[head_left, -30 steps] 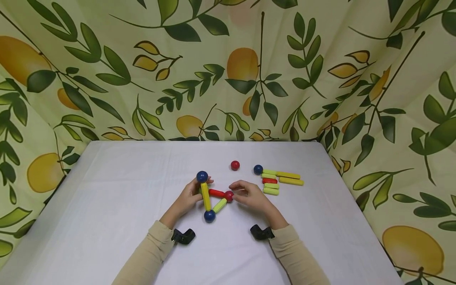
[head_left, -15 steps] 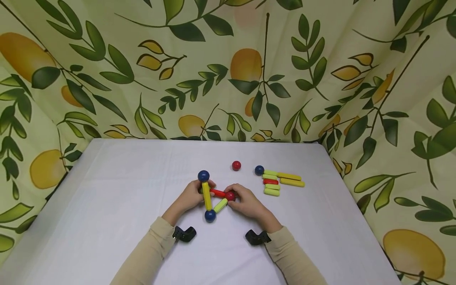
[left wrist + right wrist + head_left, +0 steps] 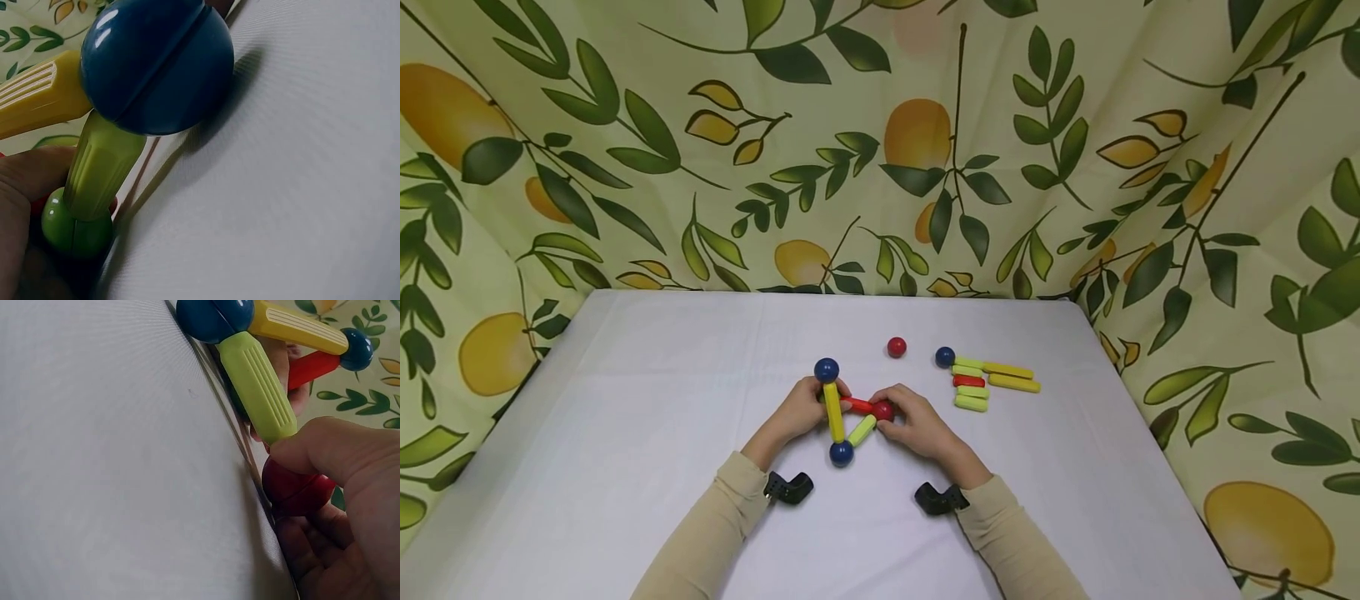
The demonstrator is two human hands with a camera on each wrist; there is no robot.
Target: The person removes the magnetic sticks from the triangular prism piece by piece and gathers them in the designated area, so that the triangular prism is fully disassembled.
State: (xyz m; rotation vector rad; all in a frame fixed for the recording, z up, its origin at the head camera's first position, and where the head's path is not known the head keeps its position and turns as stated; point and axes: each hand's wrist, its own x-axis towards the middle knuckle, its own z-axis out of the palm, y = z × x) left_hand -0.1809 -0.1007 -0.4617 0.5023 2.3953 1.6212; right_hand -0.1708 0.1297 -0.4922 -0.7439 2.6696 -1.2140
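Gripping the ball-and-rod frame (image 3: pixel 835 427) from its left side, the left hand (image 3: pixel 799 410) is clamped on it next to a green ball (image 3: pixel 76 234), seen from the left wrist, where a lime rod (image 3: pixel 103 169) joins that ball to the near blue ball (image 3: pixel 841 453). A yellow rod (image 3: pixel 832 408) runs from the near blue ball to a raised blue ball (image 3: pixel 826 370). The frame stands near the middle of the desk (image 3: pixel 640 400), between the two hands. Rightward, another lime rod (image 3: pixel 862 430) links the near blue ball to a dark red ball (image 3: pixel 882 412), which a red rod (image 3: pixel 859 406) meets from the left hand's side. The right hand (image 3: pixel 917 423) pinches the dark red ball, its thumb by the lime rod's end and its fingers on the opposite side. Farther back lies a loose red ball (image 3: pixel 897 347), apart from the other pieces. Next comes a loose blue ball (image 3: pixel 945 357), beside a row of short rods (image 3: pixel 968 381), four lime with a red one in the middle. Two longer yellow rods (image 3: pixel 1014 383) lie at the row's right.
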